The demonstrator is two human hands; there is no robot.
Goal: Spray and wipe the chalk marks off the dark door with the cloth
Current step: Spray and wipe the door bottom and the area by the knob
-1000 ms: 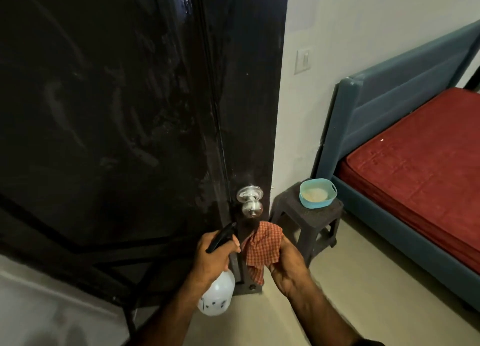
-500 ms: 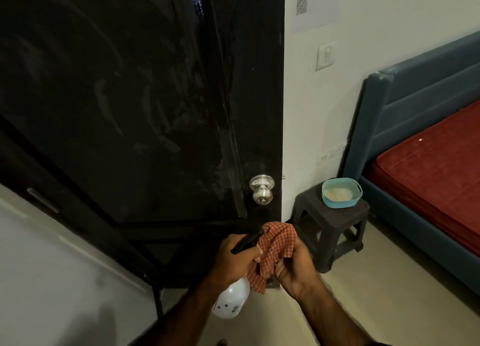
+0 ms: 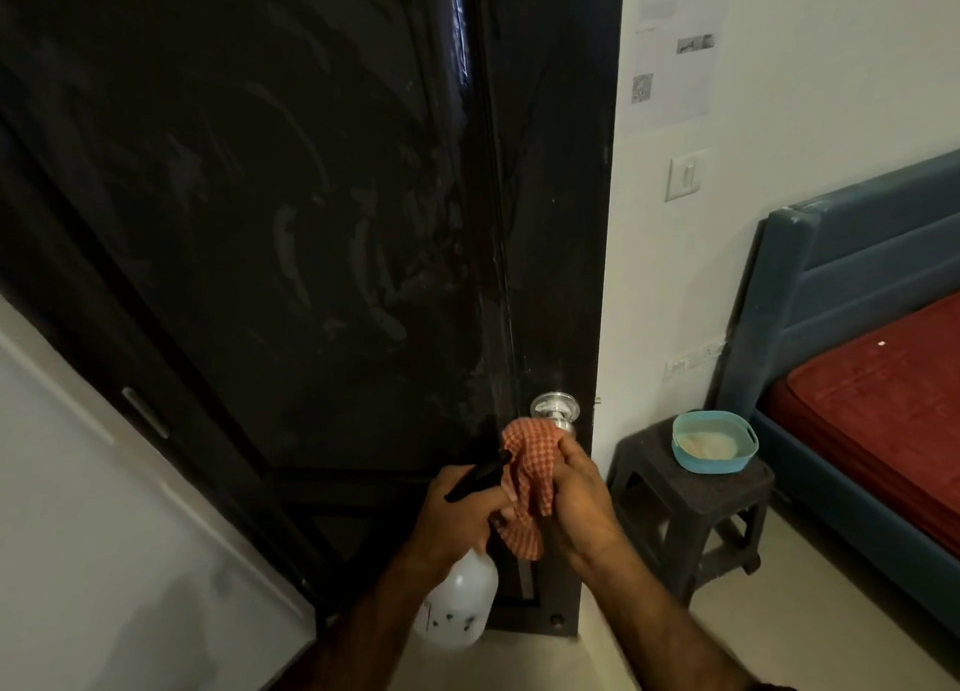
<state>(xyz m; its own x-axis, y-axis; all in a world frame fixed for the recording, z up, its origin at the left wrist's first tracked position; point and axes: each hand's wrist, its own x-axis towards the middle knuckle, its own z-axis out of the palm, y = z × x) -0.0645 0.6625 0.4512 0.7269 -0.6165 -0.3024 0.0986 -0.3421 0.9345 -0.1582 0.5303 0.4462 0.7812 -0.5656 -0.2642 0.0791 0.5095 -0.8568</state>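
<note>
The dark door (image 3: 311,197) fills the left and middle of the head view, with pale chalk smears (image 3: 374,285) across its panel. A silver knob (image 3: 553,412) sits at its right edge. My left hand (image 3: 457,519) grips a white spray bottle (image 3: 457,607) by its black trigger head, and its fingertips also touch the cloth. My right hand (image 3: 582,498) holds a bunched orange checked cloth (image 3: 527,482) just below the knob. Both hands are close together in front of the door's lower right.
A dark plastic stool (image 3: 691,498) stands right of the door against the white wall, carrying a teal bowl (image 3: 714,441). A blue bed frame (image 3: 831,285) with a red mattress (image 3: 883,404) lies at the right. A light switch (image 3: 685,173) and papers (image 3: 675,41) hang on the wall.
The view has tilted up and moved closer to the door. Both hands have risen together, bringing the cloth up to just under the knob.
</note>
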